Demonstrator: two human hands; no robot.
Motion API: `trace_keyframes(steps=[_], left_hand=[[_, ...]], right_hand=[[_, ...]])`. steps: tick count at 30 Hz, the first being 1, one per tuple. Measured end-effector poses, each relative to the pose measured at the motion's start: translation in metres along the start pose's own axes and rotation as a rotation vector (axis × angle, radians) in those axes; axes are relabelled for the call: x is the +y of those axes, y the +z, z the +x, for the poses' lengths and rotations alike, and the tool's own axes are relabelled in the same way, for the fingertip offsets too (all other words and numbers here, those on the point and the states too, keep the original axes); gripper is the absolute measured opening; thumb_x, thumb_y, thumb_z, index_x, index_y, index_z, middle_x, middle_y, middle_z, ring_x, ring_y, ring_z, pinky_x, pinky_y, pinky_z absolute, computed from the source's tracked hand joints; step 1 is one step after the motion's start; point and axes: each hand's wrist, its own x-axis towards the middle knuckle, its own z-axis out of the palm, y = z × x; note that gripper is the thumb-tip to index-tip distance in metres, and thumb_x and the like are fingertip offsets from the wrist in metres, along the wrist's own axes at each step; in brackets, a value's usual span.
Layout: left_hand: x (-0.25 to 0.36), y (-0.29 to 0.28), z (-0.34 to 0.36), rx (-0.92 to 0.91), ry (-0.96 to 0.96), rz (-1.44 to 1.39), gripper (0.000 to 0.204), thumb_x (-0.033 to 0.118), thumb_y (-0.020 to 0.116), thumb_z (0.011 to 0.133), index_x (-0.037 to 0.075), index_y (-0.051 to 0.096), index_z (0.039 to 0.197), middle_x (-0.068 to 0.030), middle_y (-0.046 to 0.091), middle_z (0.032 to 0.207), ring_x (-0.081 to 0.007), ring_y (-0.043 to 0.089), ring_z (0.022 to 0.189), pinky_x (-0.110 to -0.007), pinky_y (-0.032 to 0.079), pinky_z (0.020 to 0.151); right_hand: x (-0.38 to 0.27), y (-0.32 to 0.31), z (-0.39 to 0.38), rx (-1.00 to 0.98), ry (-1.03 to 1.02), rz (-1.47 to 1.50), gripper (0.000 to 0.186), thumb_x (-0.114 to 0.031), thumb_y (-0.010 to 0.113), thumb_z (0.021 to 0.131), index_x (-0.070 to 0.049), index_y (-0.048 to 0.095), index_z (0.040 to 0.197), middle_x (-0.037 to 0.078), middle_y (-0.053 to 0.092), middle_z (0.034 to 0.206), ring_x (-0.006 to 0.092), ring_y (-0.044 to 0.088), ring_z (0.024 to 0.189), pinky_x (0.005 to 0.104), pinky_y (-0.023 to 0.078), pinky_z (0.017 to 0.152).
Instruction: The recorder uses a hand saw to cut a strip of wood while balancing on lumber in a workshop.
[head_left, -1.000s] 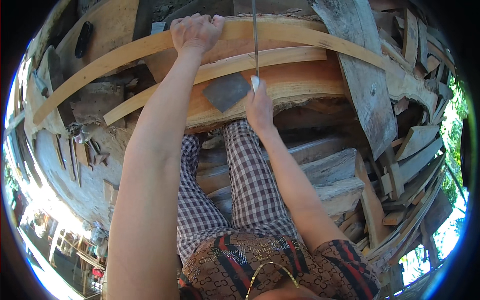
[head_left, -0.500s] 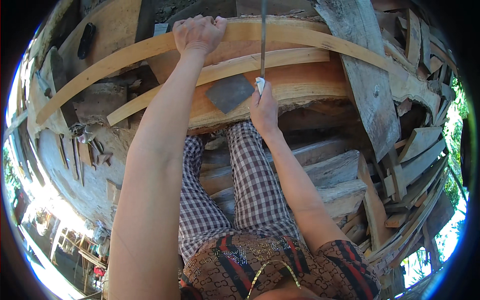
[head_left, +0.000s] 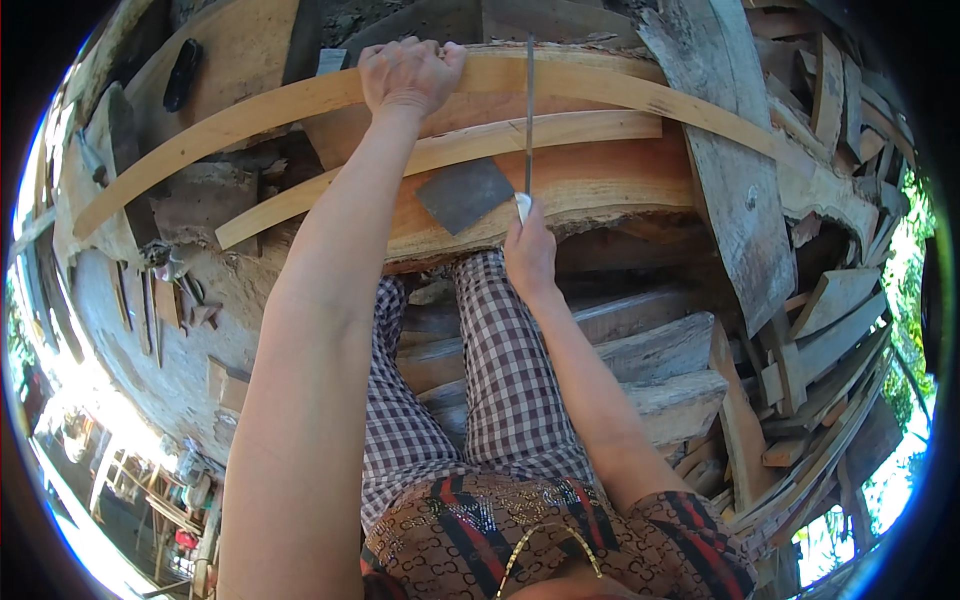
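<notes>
My left hand (head_left: pixel 410 78) is closed over a long, thin wooden strip (head_left: pixel 250 118) that bows across the far side of the bench. In my right hand (head_left: pixel 531 250) is the white handle of a handsaw (head_left: pixel 529 130), its narrow blade seen edge-on. The blade points away from me and lies across the long strip, to the right of my left hand. A shorter wooden strip (head_left: pixel 590 126) lies nearer me and passes under the blade. Beside the saw handle, a dark grey square sheet (head_left: pixel 465 195) rests on the thick wooden slab (head_left: pixel 620 185).
A weathered grey board (head_left: pixel 740 200) slants across the slab's right end. Rough timber pieces (head_left: pixel 665 350) lie beside my right leg, with stacked offcuts (head_left: pixel 835 300) farther right. A black object (head_left: pixel 181 75) sits on a board at the far left. Small wood scraps (head_left: pixel 190 300) lie at left.
My right hand has drawn the saw back toward me, so the blade's far end now shows just beyond the long strip. My left hand keeps its grip; the view has shifted slightly.
</notes>
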Motion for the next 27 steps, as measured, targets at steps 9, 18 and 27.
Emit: trace_keyframes(steps=[9, 18, 27], left_hand=[[-0.005, 0.015, 0.004, 0.101, 0.037, -0.046, 0.046, 0.041, 0.038, 0.085, 0.014, 0.073, 0.075, -0.0068, 0.07, 0.086, -0.0266, 0.066, 0.085, -0.039, 0.046, 0.083], [0.003, 0.013, -0.002, 0.211, -0.014, -0.14, 0.035, 0.038, 0.048, 0.078, 0.013, 0.072, 0.067, -0.0057, 0.067, 0.074, -0.0185, 0.063, 0.08, -0.037, 0.038, 0.087], [0.003, 0.016, -0.001, 0.187, 0.001, -0.129, 0.036, 0.038, 0.047, 0.079, 0.014, 0.072, 0.067, -0.0057, 0.068, 0.075, -0.0193, 0.064, 0.08, -0.038, 0.039, 0.084]], right_hand=[[-0.001, 0.007, 0.02, 0.011, 0.019, 0.106, 0.036, -0.023, 0.048, 0.092, -0.004, 0.043, 0.122, 0.031, 0.06, 0.101, 0.0496, 0.055, 0.096, 0.0557, 0.043, 0.08], [-0.001, 0.008, 0.024, 0.048, -0.143, 0.0, 0.031, -0.012, 0.042, 0.094, 0.001, 0.045, 0.122, 0.027, 0.062, 0.096, 0.0433, 0.061, 0.091, 0.0496, 0.047, 0.075], [0.021, 0.003, -0.001, 0.076, -0.171, -0.045, 0.035, -0.011, 0.044, 0.094, -0.001, 0.046, 0.127, 0.028, 0.058, 0.112, 0.0414, 0.056, 0.106, 0.0476, 0.047, 0.082]])
